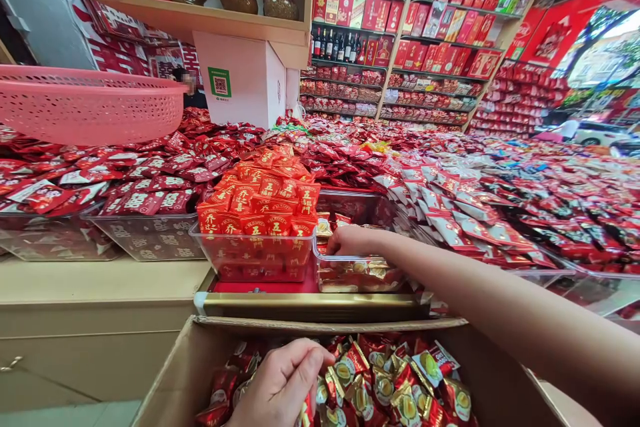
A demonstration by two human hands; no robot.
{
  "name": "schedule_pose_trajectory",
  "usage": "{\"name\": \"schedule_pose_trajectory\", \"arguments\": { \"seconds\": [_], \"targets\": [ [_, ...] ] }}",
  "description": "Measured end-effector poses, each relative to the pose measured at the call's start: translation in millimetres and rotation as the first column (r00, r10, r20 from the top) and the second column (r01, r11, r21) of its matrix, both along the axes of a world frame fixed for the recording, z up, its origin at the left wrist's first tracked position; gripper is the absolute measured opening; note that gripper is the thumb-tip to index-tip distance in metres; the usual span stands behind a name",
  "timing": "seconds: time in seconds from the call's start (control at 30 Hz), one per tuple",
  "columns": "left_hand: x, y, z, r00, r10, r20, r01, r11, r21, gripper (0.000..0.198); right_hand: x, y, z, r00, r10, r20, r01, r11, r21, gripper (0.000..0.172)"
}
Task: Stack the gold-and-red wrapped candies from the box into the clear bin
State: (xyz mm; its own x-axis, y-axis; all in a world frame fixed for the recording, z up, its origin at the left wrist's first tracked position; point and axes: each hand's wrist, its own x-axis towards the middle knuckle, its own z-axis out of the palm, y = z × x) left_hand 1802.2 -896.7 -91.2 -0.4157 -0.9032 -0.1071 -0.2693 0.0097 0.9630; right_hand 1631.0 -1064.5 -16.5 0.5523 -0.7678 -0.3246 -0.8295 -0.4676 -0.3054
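My left hand [283, 380] is over an open cardboard box [173, 363] filled with red and gold wrapped candies [383, 387]. Its fingers curl in under the thumb, and a red wrapped candy [306, 411] shows at the palm. My right hand [353, 240] reaches down into a clear plastic bin [357, 280], which holds a low layer of similar candies. The fingers there are bent and partly hidden, so what they grip cannot be seen. To the left of that bin stands another clear bin [200, 237], heaped with bright red packets [260, 203] with gold lettering.
A pink perforated basket [90, 107] rests on the packets at the left. Heaps of red and white packets [465, 207] stretch across the display on the right. A gold-edged ledge [315, 305] lies between box and bins. Shelves [403, 33] of boxes and bottles stand behind.
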Motion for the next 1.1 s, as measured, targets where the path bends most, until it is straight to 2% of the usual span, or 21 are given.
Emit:
{"name": "schedule_pose_trajectory", "arguments": {
  "seconds": [0.27,0.43,0.67,0.77,0.87,0.97,1.03,1.1],
  "targets": [
    [-4.3,1.5,3.7,0.993,0.106,-0.061,-0.105,0.994,0.019,0.046,-8.4,-3.1,10.0,0.996,-0.012,0.088,0.010,1.000,0.020,0.027],
    [-5.3,1.7,5.8,0.991,0.112,-0.074,-0.110,0.994,0.025,0.045,-5.3,1.2,5.2,0.998,0.014,0.068,-0.014,1.000,0.007,0.023],
    [-4.5,0.9,2.4,0.993,0.117,-0.027,-0.117,0.993,0.007,0.047,-3.8,-1.2,1.9,0.995,-0.016,0.098,0.021,0.998,-0.051,0.014],
    [-4.5,1.0,3.5,0.991,0.131,-0.033,-0.131,0.991,0.005,0.046,-9.5,-5.7,10.8,0.984,-0.061,0.169,0.073,0.995,-0.067,0.012],
    [-4.6,0.9,3.5,0.988,0.146,-0.053,-0.146,0.989,0.009,0.043,-17.6,-11.1,24.4,0.953,-0.158,0.257,0.198,0.970,-0.139,0.015],
    [-4.7,0.2,-0.1,0.979,0.178,-0.103,-0.175,0.984,0.039,0.043,-23.4,-8.3,41.4,0.859,-0.261,0.441,0.366,0.915,-0.172,0.018],
    [-4.6,-0.5,-3.4,0.970,0.180,-0.164,-0.169,0.983,0.074,0.045,-24.1,4.4,53.0,0.709,-0.297,0.640,0.451,0.888,-0.088,0.016],
    [-4.4,-0.8,-5.2,0.957,0.149,-0.250,-0.126,0.986,0.107,0.050,-22.1,27.0,60.8,0.563,-0.289,0.774,0.434,0.900,0.020,0.011]
  ]
}}
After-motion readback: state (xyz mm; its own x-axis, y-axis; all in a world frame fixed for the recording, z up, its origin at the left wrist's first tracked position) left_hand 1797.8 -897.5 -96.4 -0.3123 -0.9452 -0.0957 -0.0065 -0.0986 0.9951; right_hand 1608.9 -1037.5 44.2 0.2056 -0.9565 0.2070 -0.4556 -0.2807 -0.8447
